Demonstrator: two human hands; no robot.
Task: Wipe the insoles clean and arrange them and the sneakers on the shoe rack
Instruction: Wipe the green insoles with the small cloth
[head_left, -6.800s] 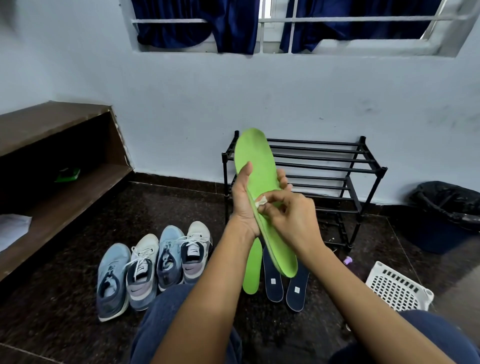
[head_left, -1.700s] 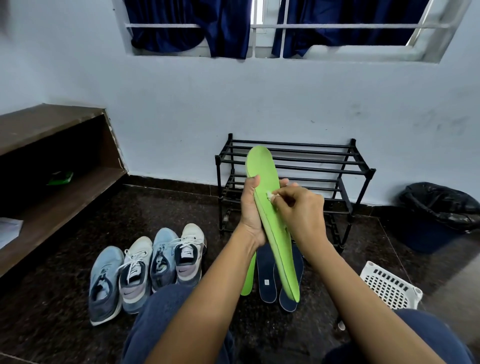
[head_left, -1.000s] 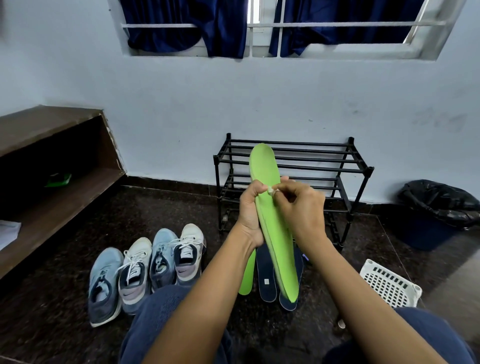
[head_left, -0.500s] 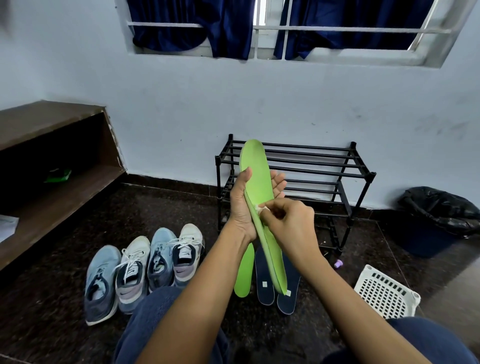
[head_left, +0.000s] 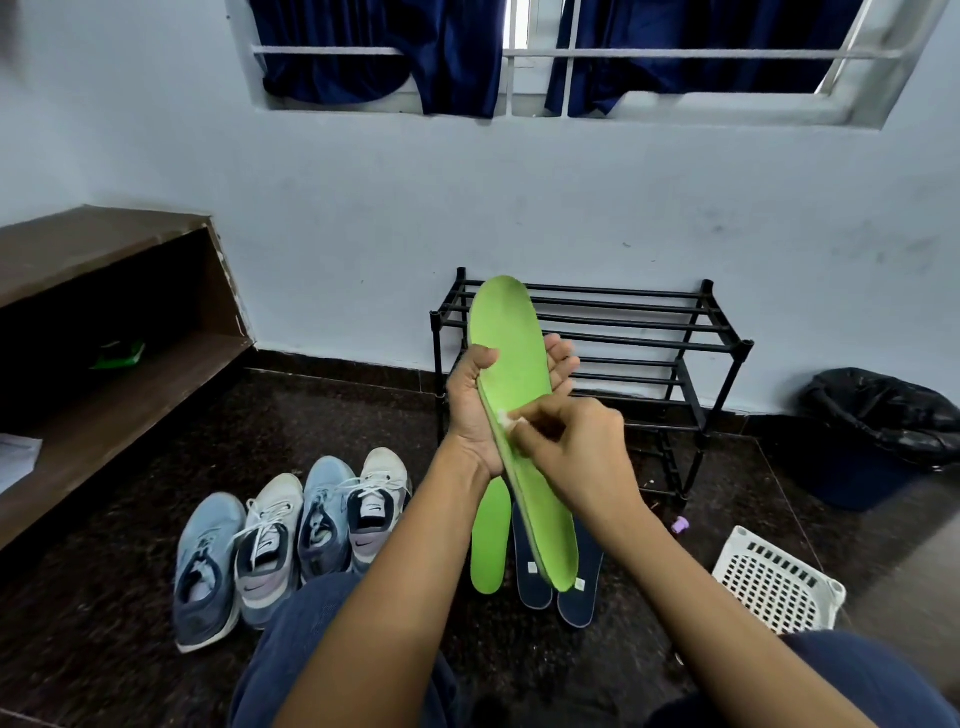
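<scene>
My left hand (head_left: 475, 415) grips a green insole (head_left: 511, 353) upright in front of me, thumb on its face and fingers behind it. My right hand (head_left: 576, 457) pinches a small white wipe (head_left: 506, 420) against the insole's left edge near its middle. On the dark floor below lie a second green insole (head_left: 489, 540) and two navy insoles (head_left: 579, 597), partly hidden by the held one. Several sneakers (head_left: 291, 535), light blue and white, stand in a row to the left. The black shoe rack (head_left: 675, 332) stands against the wall behind my hands with bare shelves.
A brown wooden shelf (head_left: 104, 374) runs along the left wall. A white perforated basket (head_left: 779, 582) sits at the right by my knee, a small purple object (head_left: 680, 526) near it. A bin with a black bag (head_left: 878, 426) stands at the far right.
My right hand with the wipe slid down from the insole's upper half to its middle. The insole has turned, showing more of its face. My head tilted slightly.
</scene>
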